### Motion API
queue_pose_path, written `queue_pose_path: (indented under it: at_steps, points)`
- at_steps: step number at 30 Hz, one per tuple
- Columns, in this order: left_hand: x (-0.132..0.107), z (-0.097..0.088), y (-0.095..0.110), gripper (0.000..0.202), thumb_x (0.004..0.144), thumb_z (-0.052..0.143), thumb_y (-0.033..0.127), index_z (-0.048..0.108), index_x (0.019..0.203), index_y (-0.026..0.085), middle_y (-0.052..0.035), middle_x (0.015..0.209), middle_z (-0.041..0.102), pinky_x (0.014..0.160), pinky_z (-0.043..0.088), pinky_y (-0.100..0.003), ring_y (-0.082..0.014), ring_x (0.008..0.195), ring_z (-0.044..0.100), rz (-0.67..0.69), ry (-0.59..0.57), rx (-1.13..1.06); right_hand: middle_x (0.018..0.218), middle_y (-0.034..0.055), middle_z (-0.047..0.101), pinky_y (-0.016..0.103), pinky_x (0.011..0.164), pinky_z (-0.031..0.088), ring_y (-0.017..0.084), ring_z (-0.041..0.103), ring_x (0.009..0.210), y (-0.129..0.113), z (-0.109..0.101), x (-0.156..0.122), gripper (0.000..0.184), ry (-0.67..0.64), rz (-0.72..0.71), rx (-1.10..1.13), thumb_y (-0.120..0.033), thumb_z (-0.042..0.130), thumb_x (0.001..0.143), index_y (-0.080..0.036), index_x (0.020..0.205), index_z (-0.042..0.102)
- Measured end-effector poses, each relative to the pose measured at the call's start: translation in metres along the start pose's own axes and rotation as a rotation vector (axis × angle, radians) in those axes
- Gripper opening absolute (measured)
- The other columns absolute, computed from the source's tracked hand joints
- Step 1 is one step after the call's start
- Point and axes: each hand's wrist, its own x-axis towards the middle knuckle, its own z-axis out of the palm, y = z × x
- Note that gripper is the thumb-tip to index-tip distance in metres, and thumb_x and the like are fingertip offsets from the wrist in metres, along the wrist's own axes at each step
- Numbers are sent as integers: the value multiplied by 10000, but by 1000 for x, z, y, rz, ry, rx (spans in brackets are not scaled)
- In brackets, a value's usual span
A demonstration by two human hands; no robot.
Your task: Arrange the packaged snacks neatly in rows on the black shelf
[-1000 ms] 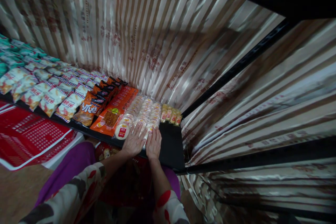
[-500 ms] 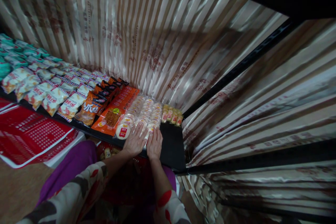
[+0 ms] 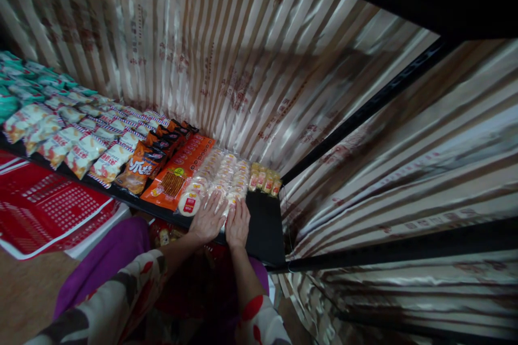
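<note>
My left hand [image 3: 208,219] lies flat, fingers spread, on the near end of rows of clear-wrapped round rice crackers [image 3: 226,173] on a black shelf [image 3: 265,229]. My right hand [image 3: 238,222] rests beside it, fingers stretched out on the same packs. A round cracker pack with a red label [image 3: 189,204] sits just left of my left hand. Neither hand grips anything.
Left of the crackers lie a long orange packet [image 3: 180,171], dark orange snack bags [image 3: 140,168], white and red bags [image 3: 81,153] and teal bags [image 3: 16,83]. Small yellow packs [image 3: 265,179] sit at the shelf's back right. Striped shiny fabric [image 3: 243,48] lines the walls. A red sheet [image 3: 44,207] lies below left.
Both hands stay flat on the cracker packs; only the view has shifted slightly.
</note>
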Motion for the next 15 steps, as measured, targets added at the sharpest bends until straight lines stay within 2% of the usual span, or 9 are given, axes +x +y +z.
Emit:
queue_pose_path:
  at_steps: [6, 15]
  points:
    - [0, 0, 0, 542, 932, 392, 416, 370, 1415, 172, -164, 1481, 324, 1137, 160, -487, -297, 1404, 210, 1, -18, 14, 1388, 151, 444, 437, 1051, 329, 220, 338, 1304, 0, 1, 0, 518, -1, -2, -2, -370, 207, 968, -117, 1348, 451]
    - [0, 1, 0, 530, 930, 399, 413, 387, 1404, 177, -159, 1473, 342, 1137, 158, -481, -288, 1398, 233, -1, 14, 3, 1394, 157, 437, 439, 1060, 321, 224, 335, 1309, -2, -3, 1, 525, -13, 0, 9, -379, 213, 968, -111, 1355, 444]
